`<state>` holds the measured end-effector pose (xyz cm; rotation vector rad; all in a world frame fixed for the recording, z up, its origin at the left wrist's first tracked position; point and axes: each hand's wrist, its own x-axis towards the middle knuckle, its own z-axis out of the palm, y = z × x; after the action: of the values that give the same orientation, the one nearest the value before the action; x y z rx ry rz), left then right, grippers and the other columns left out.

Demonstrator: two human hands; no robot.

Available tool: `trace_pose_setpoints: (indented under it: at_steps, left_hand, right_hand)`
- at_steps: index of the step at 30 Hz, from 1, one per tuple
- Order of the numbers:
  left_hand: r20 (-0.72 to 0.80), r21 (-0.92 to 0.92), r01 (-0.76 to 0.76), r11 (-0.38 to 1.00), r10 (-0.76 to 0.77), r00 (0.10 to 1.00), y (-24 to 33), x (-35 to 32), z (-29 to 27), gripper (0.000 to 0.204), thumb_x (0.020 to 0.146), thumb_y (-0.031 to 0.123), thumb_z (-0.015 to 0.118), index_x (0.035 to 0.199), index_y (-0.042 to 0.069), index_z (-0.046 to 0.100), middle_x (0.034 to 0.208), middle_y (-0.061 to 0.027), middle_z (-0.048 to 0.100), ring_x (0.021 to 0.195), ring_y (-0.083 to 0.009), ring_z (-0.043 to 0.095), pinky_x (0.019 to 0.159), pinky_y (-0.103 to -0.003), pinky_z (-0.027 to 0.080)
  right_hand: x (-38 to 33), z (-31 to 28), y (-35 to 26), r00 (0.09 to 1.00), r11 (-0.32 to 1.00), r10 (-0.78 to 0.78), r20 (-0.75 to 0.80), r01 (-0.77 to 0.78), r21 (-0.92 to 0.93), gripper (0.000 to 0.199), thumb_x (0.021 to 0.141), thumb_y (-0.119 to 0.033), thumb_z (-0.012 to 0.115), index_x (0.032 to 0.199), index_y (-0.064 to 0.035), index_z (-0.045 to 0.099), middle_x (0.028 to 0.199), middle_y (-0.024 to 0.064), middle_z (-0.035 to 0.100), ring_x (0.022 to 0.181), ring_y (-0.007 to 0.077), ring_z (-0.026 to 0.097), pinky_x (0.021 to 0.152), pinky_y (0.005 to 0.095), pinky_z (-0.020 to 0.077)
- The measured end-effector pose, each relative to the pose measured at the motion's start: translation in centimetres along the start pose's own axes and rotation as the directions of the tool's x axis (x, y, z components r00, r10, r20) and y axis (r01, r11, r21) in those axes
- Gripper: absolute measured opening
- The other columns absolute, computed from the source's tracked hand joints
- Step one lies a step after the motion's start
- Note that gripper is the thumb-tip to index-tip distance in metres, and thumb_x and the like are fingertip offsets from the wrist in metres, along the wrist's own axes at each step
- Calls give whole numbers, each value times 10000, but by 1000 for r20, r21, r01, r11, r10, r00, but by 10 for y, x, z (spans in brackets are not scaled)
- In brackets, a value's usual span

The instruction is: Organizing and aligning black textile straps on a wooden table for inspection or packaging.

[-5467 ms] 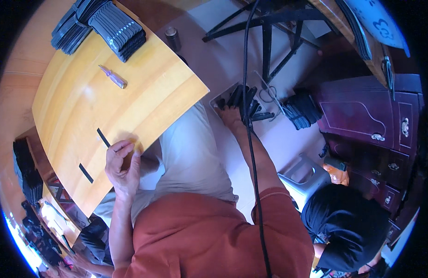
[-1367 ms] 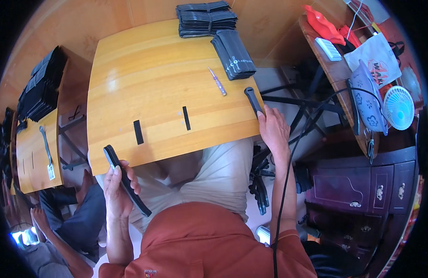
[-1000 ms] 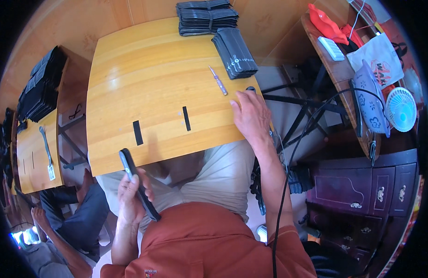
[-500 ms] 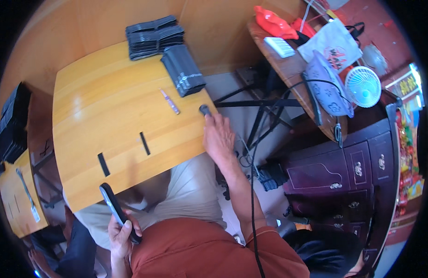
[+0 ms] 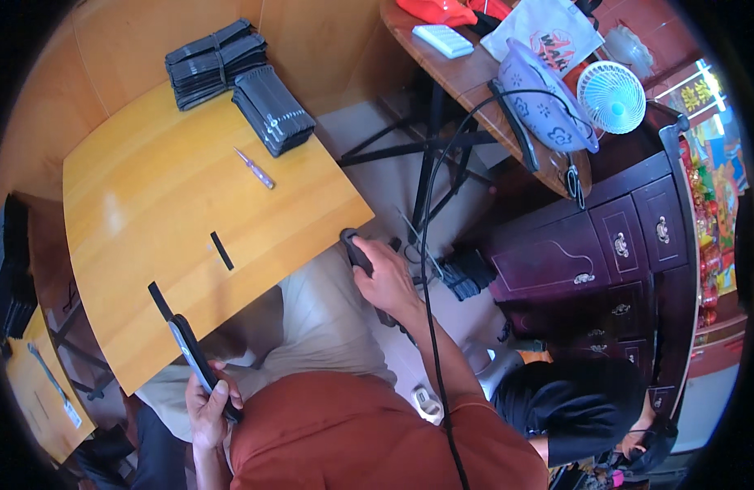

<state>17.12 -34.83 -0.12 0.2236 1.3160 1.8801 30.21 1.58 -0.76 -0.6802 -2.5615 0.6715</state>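
My left hand (image 5: 207,408) grips a long black flat strip with a pale inner face (image 5: 191,349), held upright near my lap at the lower left. My right hand (image 5: 387,278) is closed on a second black part (image 5: 356,249) just past the near right corner of the yellow wooden table (image 5: 140,212). Two short black strips (image 5: 222,251) (image 5: 159,300) lie on the table near its front edge. A small purple-handled tool (image 5: 255,168) rests farther back.
Stacks of black strips (image 5: 272,110) (image 5: 214,64) sit at the table's far edge. A black cable (image 5: 430,269) runs over my right arm. More black parts (image 5: 468,273) lie on the floor. Another person (image 5: 581,404) crouches at lower right beside a dark cabinet (image 5: 614,245).
My right hand has drawn back from the table's edge toward my knee with the black part. My left hand keeps its strip. My head has turned, shifting the table left.
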Motion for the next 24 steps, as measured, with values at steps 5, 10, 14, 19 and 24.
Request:
trace_pose_setpoints:
  at_steps: [5, 10, 14, 19, 24]
  left_hand:
    - [-12, 27, -6, 1000, 6, 1000, 0, 1, -1, 379, 999, 202, 650, 1283, 9, 490, 796, -73, 598, 609, -129, 563, 567, -250, 476]
    - [-18, 45, 8, 999, -7, 1000, 3, -1, 1, 365, 1000, 200, 648, 1278, 14, 500, 791, -71, 594, 599, -123, 557, 560, -242, 471]
    - [-10, 87, -14, 996, 14, 1000, 4, -1, 5, 379, 994, 218, 660, 1272, 13, 504, 787, -67, 594, 594, -124, 556, 557, -239, 469]
    - [-5, 115, -7, 993, 7, 1000, 5, 4, 11, 393, 988, 240, 674, 1260, 11, 509, 775, -59, 595, 582, -120, 554, 542, -238, 465]
    - [9, 125, -9, 992, 8, 1000, 5, 3, 10, 370, 991, 222, 666, 1258, 14, 515, 774, -53, 597, 570, -105, 546, 534, -233, 463]
  right_hand:
    - [-55, 20, 41, 952, 942, 288, 107, -302, 145, 514, 806, -88, 711, 1308, -24, 624, 1102, 178, 710, 892, 259, 710, 771, 355, 560]
    - [-88, 62, 100, 846, 799, 438, 305, -521, 298, 520, 813, -58, 682, 1328, -25, 621, 1075, 142, 707, 873, 180, 659, 797, 317, 531]
    - [-92, 47, 108, 885, 853, 367, 286, -443, 275, 506, 849, -74, 614, 1352, -27, 608, 1053, 130, 699, 822, 172, 655, 745, 320, 534]
    - [-87, 7, 121, 704, 773, 510, 495, -627, 95, 561, 888, -133, 611, 1437, -55, 527, 1032, 143, 701, 786, 203, 660, 777, 340, 551]
    - [-89, -40, 109, 811, 871, 484, 328, -481, -95, 558, 849, -95, 655, 1399, -76, 560, 1197, 190, 681, 1132, 341, 649, 977, 400, 498]
